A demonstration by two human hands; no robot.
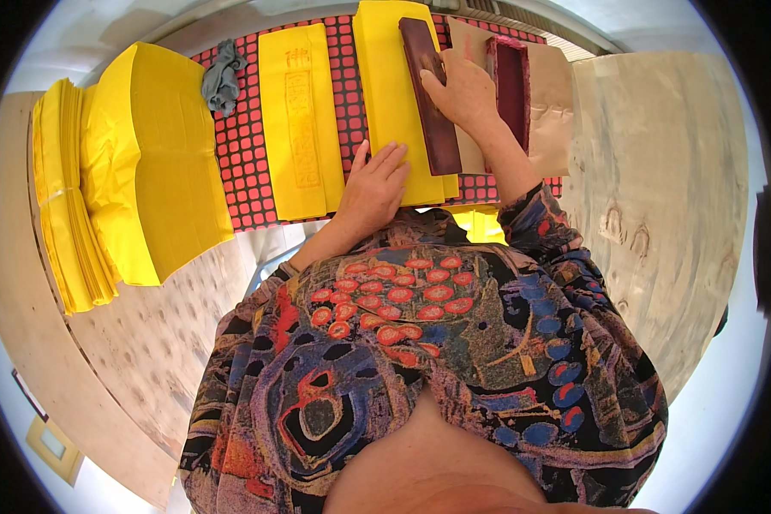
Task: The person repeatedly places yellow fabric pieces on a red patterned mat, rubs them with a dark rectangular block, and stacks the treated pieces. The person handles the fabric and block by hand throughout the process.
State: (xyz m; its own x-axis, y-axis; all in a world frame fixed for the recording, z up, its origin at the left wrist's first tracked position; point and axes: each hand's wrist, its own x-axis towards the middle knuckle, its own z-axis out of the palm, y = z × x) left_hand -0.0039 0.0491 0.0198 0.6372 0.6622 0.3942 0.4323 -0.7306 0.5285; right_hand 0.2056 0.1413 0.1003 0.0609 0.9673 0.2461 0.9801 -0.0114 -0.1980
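Note:
A long dark reddish-brown stamp block [433,111] is gripped by my right hand [464,86], held over the right side of a yellow paper stack [385,64]. Whether its underside touches the paper is hidden from here. My left hand [375,182] lies with its fingers stretched out on the near left edge of that stack, holding nothing. To the left, another yellow paper stack [330,141] bears a red stamped print. Just right of the stamp block sits a narrow ink tray [513,103] with a dark red inside, on brown paper [550,111].
A red-and-black checked cloth [240,158] covers the middle of the table. A crumpled grey rag [223,79] lies on its left, beside large folded yellow sheets [158,163] and a tied yellow bundle [67,206]. A wooden board [660,154] extends at right.

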